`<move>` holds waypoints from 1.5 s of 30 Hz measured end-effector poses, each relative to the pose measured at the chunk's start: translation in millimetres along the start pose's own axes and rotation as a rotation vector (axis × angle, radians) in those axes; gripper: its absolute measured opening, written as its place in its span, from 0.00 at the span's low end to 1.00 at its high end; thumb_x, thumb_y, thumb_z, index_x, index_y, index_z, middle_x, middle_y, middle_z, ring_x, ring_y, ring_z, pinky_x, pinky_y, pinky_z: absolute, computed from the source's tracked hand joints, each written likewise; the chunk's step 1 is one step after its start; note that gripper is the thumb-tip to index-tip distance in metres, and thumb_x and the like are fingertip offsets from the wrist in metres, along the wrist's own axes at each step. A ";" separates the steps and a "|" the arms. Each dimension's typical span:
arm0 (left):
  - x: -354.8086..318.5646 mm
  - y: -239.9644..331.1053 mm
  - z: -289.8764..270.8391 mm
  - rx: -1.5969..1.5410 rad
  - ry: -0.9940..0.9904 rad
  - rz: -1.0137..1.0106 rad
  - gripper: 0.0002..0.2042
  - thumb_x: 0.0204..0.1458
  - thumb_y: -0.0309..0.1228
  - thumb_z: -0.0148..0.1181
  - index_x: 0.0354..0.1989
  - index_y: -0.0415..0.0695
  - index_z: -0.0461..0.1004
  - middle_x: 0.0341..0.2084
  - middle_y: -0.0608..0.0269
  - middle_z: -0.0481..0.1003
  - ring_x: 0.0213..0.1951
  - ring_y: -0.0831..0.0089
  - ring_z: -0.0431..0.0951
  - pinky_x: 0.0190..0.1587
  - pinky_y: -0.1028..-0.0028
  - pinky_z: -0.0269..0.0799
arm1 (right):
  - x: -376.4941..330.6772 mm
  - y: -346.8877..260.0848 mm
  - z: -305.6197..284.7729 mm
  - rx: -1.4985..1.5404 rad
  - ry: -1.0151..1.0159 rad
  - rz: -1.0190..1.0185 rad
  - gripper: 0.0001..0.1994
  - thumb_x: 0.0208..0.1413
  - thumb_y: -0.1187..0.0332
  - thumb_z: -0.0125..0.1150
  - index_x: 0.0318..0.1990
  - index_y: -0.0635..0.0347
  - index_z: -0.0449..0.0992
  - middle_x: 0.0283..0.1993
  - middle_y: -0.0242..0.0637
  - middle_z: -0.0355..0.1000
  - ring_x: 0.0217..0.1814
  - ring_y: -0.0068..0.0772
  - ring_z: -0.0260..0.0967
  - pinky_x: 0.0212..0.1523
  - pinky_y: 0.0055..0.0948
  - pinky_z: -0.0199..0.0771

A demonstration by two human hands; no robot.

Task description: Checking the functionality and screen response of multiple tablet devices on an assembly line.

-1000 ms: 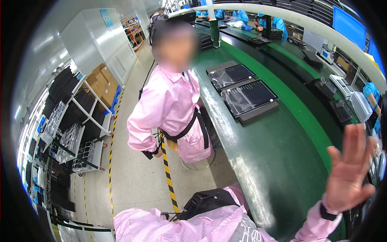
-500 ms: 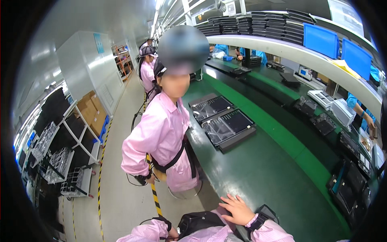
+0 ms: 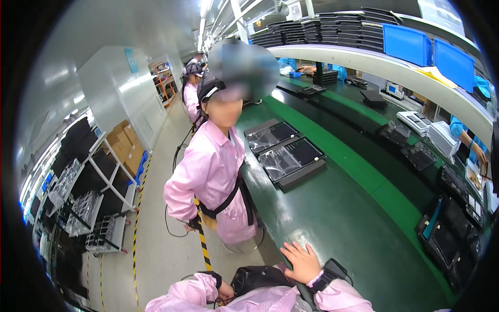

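Observation:
My right hand (image 3: 301,262) rests palm down on the near edge of the green worktable (image 3: 353,229). Its fingers are spread and nothing is in them; a dark band wraps the wrist. Low by my waist, my left hand (image 3: 225,292) is beside a black pouch (image 3: 254,280). The left fingers are mostly hidden, so I cannot make out whether they grip anything. Beyond my right hand, two flat black panels (image 3: 291,158) with clear film lie side by side on grey pads on the table.
A person in a pink smock (image 3: 210,166) stands at the table's left side. A conveyor with dark device parts (image 3: 420,156) runs on the right. Blue bins (image 3: 407,44) and stacked black trays (image 3: 332,28) fill the shelf above. A wheeled rack (image 3: 112,182) stands far left.
The view has shifted slightly, moving the scene a little within the picture. My right hand stays at the table edge, and my left hand remains by the pouch.

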State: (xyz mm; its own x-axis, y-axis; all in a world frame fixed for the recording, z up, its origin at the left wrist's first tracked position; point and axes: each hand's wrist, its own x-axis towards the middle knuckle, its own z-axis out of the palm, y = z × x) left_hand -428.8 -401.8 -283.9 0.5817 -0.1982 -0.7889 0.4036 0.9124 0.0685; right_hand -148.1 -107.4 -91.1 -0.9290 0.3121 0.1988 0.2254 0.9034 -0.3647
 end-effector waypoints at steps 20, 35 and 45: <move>77.9 -92.2 158.5 0.973 0.736 0.858 0.09 0.41 0.29 0.57 0.24 0.36 0.78 0.22 0.49 0.77 0.28 0.55 0.79 0.29 0.57 0.74 | 9.3 -66.0 5.3 -0.006 0.014 0.393 0.41 0.35 0.64 0.68 0.63 0.61 0.63 0.68 0.51 0.59 0.75 0.56 0.47 0.73 0.59 0.39; -24.9 -190.6 -17.0 0.121 0.459 1.040 0.14 0.54 0.34 0.51 0.38 0.39 0.79 0.25 0.55 0.80 0.26 0.67 0.80 0.31 0.65 0.76 | 368.7 -361.6 224.5 0.843 -0.263 0.039 0.38 0.55 0.66 0.64 0.69 0.66 0.50 0.73 0.54 0.47 0.77 0.48 0.43 0.74 0.39 0.45; -123.8 -197.4 -206.2 -0.617 1.489 1.453 0.15 0.55 0.31 0.60 0.49 0.38 0.72 0.38 0.56 0.77 0.41 0.66 0.77 0.45 0.70 0.72 | 322.6 -213.7 288.6 1.075 0.131 0.508 0.27 0.59 0.74 0.56 0.65 0.66 0.55 0.57 0.40 0.61 0.56 0.32 0.60 0.62 0.30 0.58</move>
State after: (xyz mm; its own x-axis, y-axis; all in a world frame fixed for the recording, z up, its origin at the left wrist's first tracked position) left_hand -726.0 -483.4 -325.7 -0.7648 0.6225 -0.1662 -0.0883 0.1542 0.9841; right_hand -580.6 -284.6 -211.6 -0.7538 0.6461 -0.1196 0.1390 -0.0210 -0.9901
